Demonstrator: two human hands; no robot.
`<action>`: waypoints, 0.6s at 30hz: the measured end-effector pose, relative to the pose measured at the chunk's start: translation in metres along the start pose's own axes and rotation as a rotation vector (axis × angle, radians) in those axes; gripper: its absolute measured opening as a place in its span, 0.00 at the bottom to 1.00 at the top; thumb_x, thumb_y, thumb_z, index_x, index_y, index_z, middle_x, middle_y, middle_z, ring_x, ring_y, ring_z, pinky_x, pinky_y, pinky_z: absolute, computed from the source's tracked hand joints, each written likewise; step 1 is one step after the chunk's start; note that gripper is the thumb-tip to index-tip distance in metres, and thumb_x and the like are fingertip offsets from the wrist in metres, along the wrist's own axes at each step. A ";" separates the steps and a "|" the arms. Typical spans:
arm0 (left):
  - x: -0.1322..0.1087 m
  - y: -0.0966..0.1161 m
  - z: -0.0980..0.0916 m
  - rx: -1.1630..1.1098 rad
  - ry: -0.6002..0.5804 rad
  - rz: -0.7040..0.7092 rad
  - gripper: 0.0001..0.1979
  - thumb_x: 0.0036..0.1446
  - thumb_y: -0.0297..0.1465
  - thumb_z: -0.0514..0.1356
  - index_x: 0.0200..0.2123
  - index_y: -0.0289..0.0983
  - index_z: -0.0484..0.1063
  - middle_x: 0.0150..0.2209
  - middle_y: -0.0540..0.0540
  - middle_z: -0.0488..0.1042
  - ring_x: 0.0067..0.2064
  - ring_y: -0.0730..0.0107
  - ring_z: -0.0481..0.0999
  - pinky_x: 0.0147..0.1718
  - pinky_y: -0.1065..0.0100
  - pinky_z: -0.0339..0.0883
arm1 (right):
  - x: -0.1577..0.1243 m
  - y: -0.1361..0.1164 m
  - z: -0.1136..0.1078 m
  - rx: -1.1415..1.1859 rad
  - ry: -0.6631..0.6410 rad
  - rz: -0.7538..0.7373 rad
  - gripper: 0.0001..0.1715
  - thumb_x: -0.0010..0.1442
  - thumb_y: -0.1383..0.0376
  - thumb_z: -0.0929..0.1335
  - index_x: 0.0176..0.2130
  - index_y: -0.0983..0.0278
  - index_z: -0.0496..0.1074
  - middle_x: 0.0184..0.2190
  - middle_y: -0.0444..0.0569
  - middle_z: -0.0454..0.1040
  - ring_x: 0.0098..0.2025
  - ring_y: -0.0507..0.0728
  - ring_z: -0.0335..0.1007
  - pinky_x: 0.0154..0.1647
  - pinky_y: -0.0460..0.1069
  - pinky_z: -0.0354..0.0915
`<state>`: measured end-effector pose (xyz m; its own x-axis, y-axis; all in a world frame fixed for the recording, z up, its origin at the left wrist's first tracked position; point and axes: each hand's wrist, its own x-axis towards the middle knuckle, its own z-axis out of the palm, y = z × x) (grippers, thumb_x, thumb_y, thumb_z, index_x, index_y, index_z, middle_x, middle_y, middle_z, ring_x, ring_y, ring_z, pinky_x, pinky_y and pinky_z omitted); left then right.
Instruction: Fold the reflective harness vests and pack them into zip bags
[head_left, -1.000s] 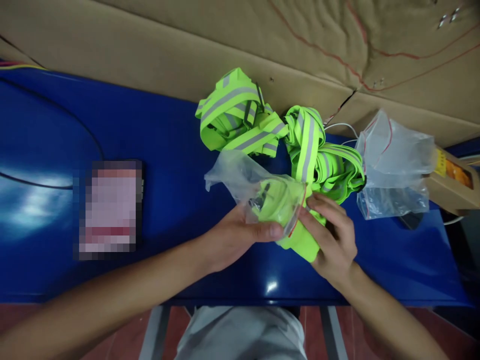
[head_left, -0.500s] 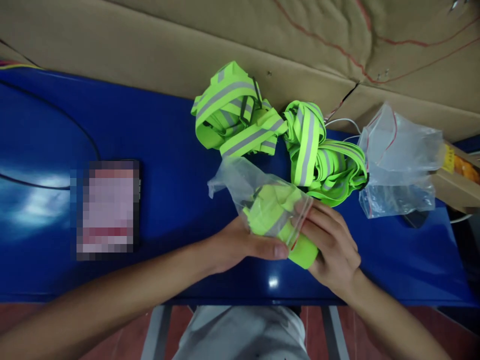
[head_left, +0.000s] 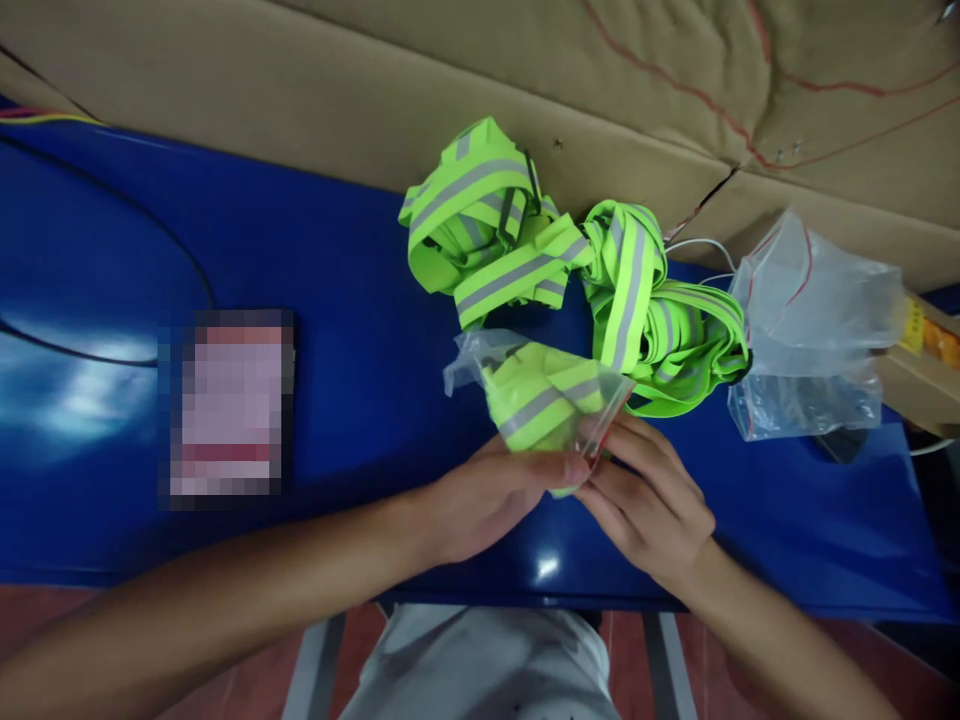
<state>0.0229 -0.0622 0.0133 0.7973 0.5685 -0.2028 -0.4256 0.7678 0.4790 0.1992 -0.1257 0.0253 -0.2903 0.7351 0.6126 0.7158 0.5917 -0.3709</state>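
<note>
A clear zip bag point(head_left: 469, 355) with a red-edged mouth is held between my hands above the blue table. Inside it lies a folded neon-yellow reflective strap point(head_left: 529, 400) with grey stripes. My left hand point(head_left: 499, 490) is closed around the bag from below, its thumb pressed near the mouth. At the mouth's right side, the fingers of my right hand point(head_left: 652, 490) pinch the red edge. Just beyond the bag are two bundles of the same strap: a looped left bundle point(head_left: 487, 220) and a coiled right bundle point(head_left: 667, 320).
Flat clear bags point(head_left: 817, 290) lie at the right, beside a cardboard box point(head_left: 926, 375) with orange contents. A blurred-out device point(head_left: 229, 405) rests on the left of the blue table point(head_left: 360, 400). Brown covering point(head_left: 315, 100) borders the back. A black cable point(head_left: 150, 205) runs at left.
The strap end that stuck out of the bag's mouth is now inside. My right fingers have shifted onto the bag's edge. The whole view has slid slightly.
</note>
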 end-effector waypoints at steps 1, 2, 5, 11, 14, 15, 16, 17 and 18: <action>0.000 -0.001 0.000 -0.008 -0.011 -0.015 0.26 0.57 0.32 0.71 0.59 0.42 0.76 0.58 0.44 0.78 0.63 0.56 0.73 0.60 0.61 0.64 | 0.000 -0.001 0.001 -0.033 0.015 0.018 0.13 0.65 0.71 0.73 0.50 0.65 0.75 0.50 0.55 0.79 0.57 0.62 0.77 0.55 0.57 0.78; 0.001 -0.001 0.000 -0.015 -0.016 -0.030 0.26 0.57 0.32 0.71 0.59 0.42 0.76 0.58 0.43 0.78 0.63 0.56 0.73 0.60 0.61 0.64 | -0.001 0.000 0.002 -0.066 0.024 0.021 0.14 0.65 0.70 0.74 0.50 0.64 0.76 0.50 0.55 0.79 0.56 0.61 0.77 0.54 0.55 0.78; 0.003 0.005 0.000 -0.022 0.016 -0.048 0.26 0.55 0.35 0.73 0.58 0.41 0.77 0.57 0.43 0.79 0.62 0.54 0.73 0.59 0.62 0.65 | -0.002 0.003 0.005 -0.156 0.026 -0.022 0.17 0.62 0.65 0.77 0.50 0.64 0.76 0.49 0.55 0.78 0.55 0.63 0.77 0.57 0.58 0.75; 0.003 0.010 -0.003 0.028 0.031 -0.077 0.28 0.54 0.42 0.74 0.56 0.39 0.77 0.58 0.41 0.78 0.65 0.52 0.71 0.65 0.56 0.60 | -0.001 0.005 0.001 -0.206 -0.164 0.018 0.28 0.63 0.65 0.75 0.60 0.69 0.71 0.59 0.65 0.74 0.62 0.69 0.72 0.62 0.61 0.69; 0.002 0.006 -0.005 0.128 -0.031 -0.135 0.38 0.51 0.48 0.75 0.61 0.39 0.72 0.63 0.37 0.75 0.67 0.51 0.70 0.64 0.55 0.61 | 0.000 0.010 -0.005 -0.122 -0.168 0.099 0.25 0.66 0.67 0.71 0.61 0.68 0.70 0.58 0.63 0.76 0.60 0.68 0.74 0.60 0.60 0.70; 0.001 0.006 -0.004 0.205 -0.055 -0.179 0.41 0.51 0.49 0.74 0.63 0.38 0.69 0.63 0.36 0.74 0.66 0.51 0.71 0.63 0.55 0.63 | 0.000 0.014 -0.008 -0.092 -0.135 0.168 0.22 0.67 0.66 0.69 0.59 0.67 0.71 0.54 0.60 0.78 0.57 0.66 0.76 0.56 0.58 0.72; 0.000 0.008 -0.002 0.317 -0.066 -0.226 0.42 0.53 0.49 0.73 0.65 0.37 0.67 0.62 0.34 0.75 0.65 0.52 0.73 0.61 0.56 0.66 | 0.000 0.018 -0.011 -0.060 -0.093 0.260 0.18 0.68 0.66 0.68 0.57 0.64 0.73 0.48 0.56 0.81 0.50 0.63 0.78 0.49 0.55 0.74; -0.003 0.013 0.002 0.461 -0.071 -0.267 0.39 0.55 0.48 0.72 0.64 0.36 0.69 0.58 0.34 0.78 0.60 0.54 0.77 0.57 0.58 0.70 | 0.000 0.023 -0.014 -0.025 -0.053 0.367 0.14 0.70 0.66 0.66 0.53 0.62 0.75 0.41 0.51 0.81 0.41 0.59 0.78 0.41 0.52 0.73; -0.007 0.019 0.006 0.609 -0.076 -0.306 0.33 0.58 0.47 0.70 0.60 0.35 0.72 0.52 0.36 0.82 0.53 0.57 0.81 0.50 0.61 0.73 | 0.000 0.028 -0.016 0.012 -0.014 0.473 0.12 0.71 0.65 0.65 0.49 0.61 0.76 0.34 0.46 0.79 0.33 0.55 0.75 0.33 0.49 0.70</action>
<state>0.0122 -0.0532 0.0286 0.8806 0.3127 -0.3561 0.1229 0.5750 0.8089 0.2293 -0.1147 0.0266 0.0570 0.9292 0.3652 0.7641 0.1948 -0.6150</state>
